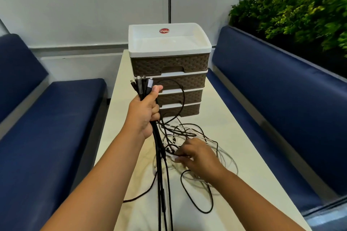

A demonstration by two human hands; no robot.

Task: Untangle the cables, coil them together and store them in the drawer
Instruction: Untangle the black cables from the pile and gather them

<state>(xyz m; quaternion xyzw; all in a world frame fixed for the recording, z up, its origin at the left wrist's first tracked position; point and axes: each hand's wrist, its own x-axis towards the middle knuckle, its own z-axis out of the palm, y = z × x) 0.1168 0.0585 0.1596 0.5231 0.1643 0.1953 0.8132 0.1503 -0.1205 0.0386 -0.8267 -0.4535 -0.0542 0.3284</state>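
Cables (189,148) lie in a limp, light tangle on the table (244,137), under the right hand (195,154), whose fingers pinch a strand in the heap. Several ends stand gathered above the clenched left hand (144,108), lengths hanging below it. Closed drawers (169,80) stand just beyond. Probably best gripped near the stiff plugs (140,82); loose loops snag.

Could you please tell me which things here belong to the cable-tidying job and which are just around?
Job: bundle of cable ends in left hand; tangled cables under right hand; drawer unit.
Around: table; blue benches; plants.
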